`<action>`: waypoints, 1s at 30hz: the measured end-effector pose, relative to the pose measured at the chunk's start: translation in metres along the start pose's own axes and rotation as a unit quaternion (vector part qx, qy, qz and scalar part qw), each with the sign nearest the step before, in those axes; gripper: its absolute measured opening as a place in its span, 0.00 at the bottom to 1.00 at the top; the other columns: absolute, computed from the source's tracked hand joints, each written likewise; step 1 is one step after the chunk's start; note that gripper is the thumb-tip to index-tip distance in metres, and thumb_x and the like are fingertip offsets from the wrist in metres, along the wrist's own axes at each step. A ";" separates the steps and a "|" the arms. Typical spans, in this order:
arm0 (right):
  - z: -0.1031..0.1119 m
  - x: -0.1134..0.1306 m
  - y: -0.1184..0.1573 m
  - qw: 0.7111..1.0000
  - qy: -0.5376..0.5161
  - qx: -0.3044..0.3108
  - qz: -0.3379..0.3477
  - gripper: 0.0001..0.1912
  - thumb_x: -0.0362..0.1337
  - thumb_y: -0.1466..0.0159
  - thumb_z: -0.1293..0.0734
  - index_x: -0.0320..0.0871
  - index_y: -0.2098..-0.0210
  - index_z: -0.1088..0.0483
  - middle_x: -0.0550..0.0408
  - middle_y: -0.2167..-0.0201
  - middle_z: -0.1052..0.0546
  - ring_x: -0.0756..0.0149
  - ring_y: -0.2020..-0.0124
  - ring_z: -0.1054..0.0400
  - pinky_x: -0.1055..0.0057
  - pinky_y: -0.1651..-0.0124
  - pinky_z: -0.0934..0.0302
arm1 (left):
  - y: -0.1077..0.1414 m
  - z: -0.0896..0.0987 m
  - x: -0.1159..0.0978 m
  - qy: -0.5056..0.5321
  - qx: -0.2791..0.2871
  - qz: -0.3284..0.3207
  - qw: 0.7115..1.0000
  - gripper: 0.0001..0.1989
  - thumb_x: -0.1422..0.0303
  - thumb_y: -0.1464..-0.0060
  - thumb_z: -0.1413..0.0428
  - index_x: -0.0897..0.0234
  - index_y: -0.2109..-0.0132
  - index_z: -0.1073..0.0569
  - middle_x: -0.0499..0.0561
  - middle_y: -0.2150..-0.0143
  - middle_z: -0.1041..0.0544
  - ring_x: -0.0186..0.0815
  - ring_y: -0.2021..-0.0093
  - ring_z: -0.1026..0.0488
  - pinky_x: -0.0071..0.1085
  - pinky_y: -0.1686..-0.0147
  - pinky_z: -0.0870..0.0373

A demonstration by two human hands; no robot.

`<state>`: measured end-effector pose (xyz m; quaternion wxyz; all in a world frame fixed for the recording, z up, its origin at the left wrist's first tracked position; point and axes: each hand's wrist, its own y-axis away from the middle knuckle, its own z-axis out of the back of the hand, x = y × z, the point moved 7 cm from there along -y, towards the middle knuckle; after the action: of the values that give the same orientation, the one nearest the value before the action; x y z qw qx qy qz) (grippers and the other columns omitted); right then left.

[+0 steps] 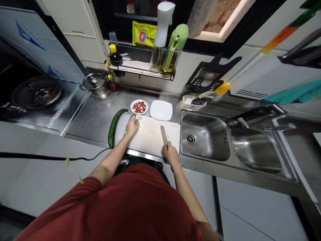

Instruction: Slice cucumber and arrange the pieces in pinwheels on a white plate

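The knife, over the right half of the cutting board, looks stiff and fairly weighty; the right hand wraps its fingers round the handle end, the place to hold. The left hand curls beside cucumber slices, far left, probably light and slippery; whether its fingers pinch one, I cannot tell.
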<state>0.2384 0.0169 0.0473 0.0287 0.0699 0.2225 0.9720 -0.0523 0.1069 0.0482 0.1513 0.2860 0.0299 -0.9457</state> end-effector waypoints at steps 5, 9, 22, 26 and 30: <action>-0.002 -0.002 -0.002 1.000 0.003 -0.004 0.003 0.17 0.40 0.31 0.50 0.40 0.50 0.40 0.46 0.65 0.25 0.59 0.63 0.29 0.70 0.64 0.44 | -0.027 -0.010 -0.015 -0.044 0.025 -0.028 0.998 0.15 0.70 0.46 0.49 0.60 0.51 0.27 0.56 0.57 0.27 0.42 0.54 0.31 0.33 0.55 0.36; -0.002 -0.002 -0.002 1.000 0.006 -0.010 0.004 0.16 0.40 0.31 0.50 0.41 0.51 0.39 0.46 0.66 0.25 0.59 0.64 0.29 0.70 0.65 0.45 | -0.036 -0.016 -0.021 -0.080 0.042 -0.042 0.995 0.16 0.70 0.45 0.51 0.60 0.50 0.27 0.58 0.54 0.28 0.43 0.53 0.31 0.35 0.54 0.37; -0.002 -0.002 -0.003 1.000 0.002 -0.002 0.009 0.16 0.40 0.31 0.51 0.41 0.51 0.40 0.45 0.65 0.25 0.58 0.63 0.29 0.68 0.64 0.43 | -0.040 -0.019 -0.019 -0.039 0.034 -0.031 0.998 0.07 0.70 0.46 0.48 0.61 0.60 0.28 0.53 0.61 0.25 0.36 0.61 0.31 0.29 0.60 0.39; -0.003 -0.001 -0.004 1.000 0.002 0.001 0.008 0.16 0.40 0.31 0.51 0.41 0.50 0.40 0.45 0.65 0.25 0.58 0.63 0.29 0.68 0.63 0.43 | -0.033 -0.028 -0.019 0.052 0.064 0.013 0.997 0.07 0.69 0.48 0.46 0.62 0.60 0.27 0.49 0.66 0.25 0.32 0.66 0.31 0.26 0.64 0.38; -0.002 0.001 -0.003 1.000 -0.001 0.010 0.007 0.16 0.40 0.31 0.51 0.40 0.50 0.41 0.45 0.65 0.25 0.58 0.62 0.29 0.68 0.62 0.43 | -0.012 -0.048 -0.027 0.110 0.115 0.020 0.987 0.08 0.71 0.50 0.44 0.63 0.61 0.26 0.47 0.69 0.25 0.30 0.69 0.31 0.24 0.67 0.37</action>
<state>0.2373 0.0192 0.0440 0.0211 0.0725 0.2314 0.9699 -0.0090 0.1320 0.0226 0.1319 0.4041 -0.0688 -0.9025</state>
